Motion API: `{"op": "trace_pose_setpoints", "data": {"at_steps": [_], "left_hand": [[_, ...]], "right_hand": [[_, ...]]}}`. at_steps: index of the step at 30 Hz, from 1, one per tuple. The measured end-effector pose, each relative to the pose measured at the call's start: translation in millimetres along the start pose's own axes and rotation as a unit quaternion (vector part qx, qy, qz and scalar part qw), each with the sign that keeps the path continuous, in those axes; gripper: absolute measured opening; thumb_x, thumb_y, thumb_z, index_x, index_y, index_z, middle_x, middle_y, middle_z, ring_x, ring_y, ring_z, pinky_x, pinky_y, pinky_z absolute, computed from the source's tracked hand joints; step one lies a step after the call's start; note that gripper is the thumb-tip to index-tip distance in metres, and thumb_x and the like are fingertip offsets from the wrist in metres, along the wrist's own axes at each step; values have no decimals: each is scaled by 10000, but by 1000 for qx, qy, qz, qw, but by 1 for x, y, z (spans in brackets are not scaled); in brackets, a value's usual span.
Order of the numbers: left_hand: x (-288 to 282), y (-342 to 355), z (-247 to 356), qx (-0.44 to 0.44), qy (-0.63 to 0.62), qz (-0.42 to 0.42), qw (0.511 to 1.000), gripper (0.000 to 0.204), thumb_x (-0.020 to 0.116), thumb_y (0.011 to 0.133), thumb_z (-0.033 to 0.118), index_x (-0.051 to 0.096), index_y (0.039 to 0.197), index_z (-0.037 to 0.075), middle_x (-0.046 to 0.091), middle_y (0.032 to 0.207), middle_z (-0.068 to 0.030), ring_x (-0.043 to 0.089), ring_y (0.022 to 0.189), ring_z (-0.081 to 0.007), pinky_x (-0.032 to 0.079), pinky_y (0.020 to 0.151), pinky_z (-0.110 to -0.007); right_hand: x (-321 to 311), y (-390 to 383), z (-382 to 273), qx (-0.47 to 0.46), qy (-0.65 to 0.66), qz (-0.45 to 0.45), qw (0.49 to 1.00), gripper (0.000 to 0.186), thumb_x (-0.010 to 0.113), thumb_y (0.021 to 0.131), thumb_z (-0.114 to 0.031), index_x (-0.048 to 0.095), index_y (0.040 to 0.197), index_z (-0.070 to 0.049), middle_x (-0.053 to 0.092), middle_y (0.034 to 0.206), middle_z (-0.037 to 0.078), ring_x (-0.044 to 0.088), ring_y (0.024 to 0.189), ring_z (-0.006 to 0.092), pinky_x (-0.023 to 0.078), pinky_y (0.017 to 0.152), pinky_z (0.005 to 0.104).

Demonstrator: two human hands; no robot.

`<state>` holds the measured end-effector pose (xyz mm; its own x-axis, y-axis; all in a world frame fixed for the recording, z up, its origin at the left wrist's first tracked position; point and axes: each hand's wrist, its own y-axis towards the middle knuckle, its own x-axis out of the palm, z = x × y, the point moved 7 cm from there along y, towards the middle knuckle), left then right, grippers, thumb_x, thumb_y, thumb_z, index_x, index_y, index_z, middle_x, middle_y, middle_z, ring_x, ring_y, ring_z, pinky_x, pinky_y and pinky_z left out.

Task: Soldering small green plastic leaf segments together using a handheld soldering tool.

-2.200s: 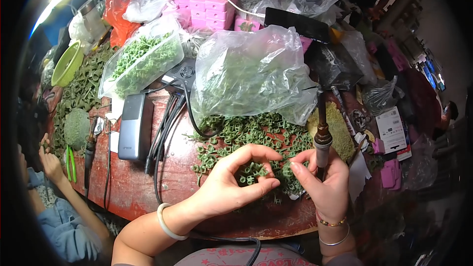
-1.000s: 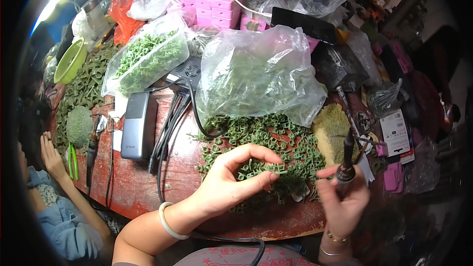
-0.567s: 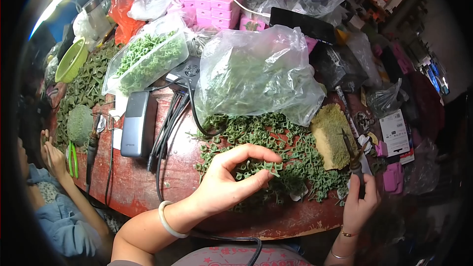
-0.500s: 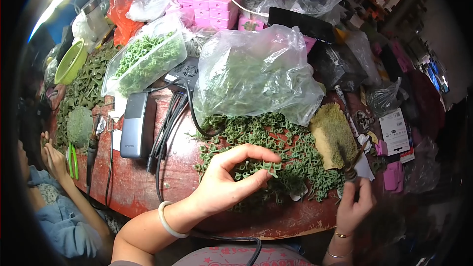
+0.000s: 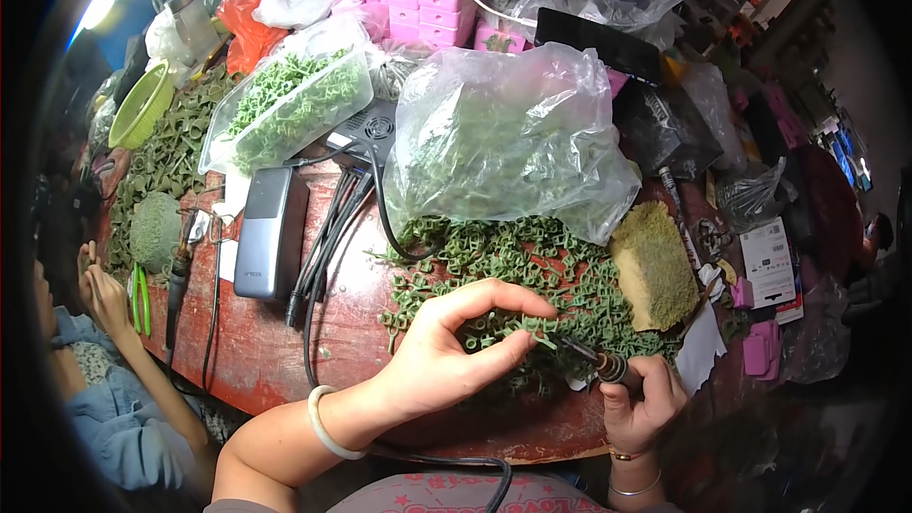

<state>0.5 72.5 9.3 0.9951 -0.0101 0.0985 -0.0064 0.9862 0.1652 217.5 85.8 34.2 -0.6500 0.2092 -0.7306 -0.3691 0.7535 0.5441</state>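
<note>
In my left hand [image 5: 446, 351], curled with thumb and forefinger toward each other, is a small green molded piece [image 5: 540, 331]. My right hand [image 5: 646, 399] grips a dark pen-shaped hot tool [image 5: 608, 364], its thin tip pointing left to the piece by my left fingertips; whether it touches is unclear. Beneath and beyond both hands lies a loose pile of small green pieces [image 5: 560, 275]. A dusty yellowish sponge-like pad [image 5: 646, 266] lies behind my right hand. Above the pile rests a translucent bag [image 5: 503, 133] of green material.
Left are a power bank [image 5: 261, 233], black cables [image 5: 323, 247], a clear tub [image 5: 285, 104] of green pieces, a green basket [image 5: 141, 104] and another person's hands [image 5: 100, 290]. Pink boxes [image 5: 427, 9] stack behind; a black screen [image 5: 594, 43] and white package [image 5: 769, 266] are right, on the red table [image 5: 237, 361].
My right hand first moved right to the yellowish pad with the tool, then came back left, bringing the tip beside the piece in my left hand. My left hand stayed nearly in place.
</note>
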Motion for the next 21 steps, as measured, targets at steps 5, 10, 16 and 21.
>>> {"op": "trace_pose_setpoints", "data": {"at_steps": [5, 10, 16, 21], "left_hand": [[-3, 0, 7, 52, 99, 44, 993, 216, 659, 794, -1, 660, 1010, -7, 660, 965, -94, 621, 928, -192, 474, 848, -308], [-2, -1, 16, 103, 180, 70, 976, 214, 676, 758, -7, 657, 972, -11, 657, 921, -117, 631, 855, -218, 484, 785, -308], [-4, -3, 15, 105, 205, 90, 969, 220, 688, 747, -10, 654, 965, -14, 652, 904, -112, 627, 823, -215, 485, 746, -305], [-5, -4, 17, 111, 212, 96, 966, 217, 691, 746, -13, 652, 959, -13, 649, 896, -110, 622, 810, -214, 483, 736, -304]], "right_hand": [[-5, -2, 4, 43, -14, 8, 999, 513, 670, 833, -540, 564, 773, -42, 477, 587, 50, 490, 465, 226, 391, 437, 342], [-1, 1, -6, -22, -29, 5, 999, 502, 697, 818, -526, 568, 769, -43, 488, 600, 52, 508, 475, 239, 394, 429, 350], [3, -1, -3, -4, -50, -20, 999, 476, 716, 813, -496, 567, 754, -48, 485, 595, 50, 508, 472, 224, 385, 414, 337], [5, 1, -7, -6, -54, -29, 998, 466, 725, 809, -485, 569, 755, -50, 487, 590, 47, 508, 468, 216, 383, 409, 329]]}}
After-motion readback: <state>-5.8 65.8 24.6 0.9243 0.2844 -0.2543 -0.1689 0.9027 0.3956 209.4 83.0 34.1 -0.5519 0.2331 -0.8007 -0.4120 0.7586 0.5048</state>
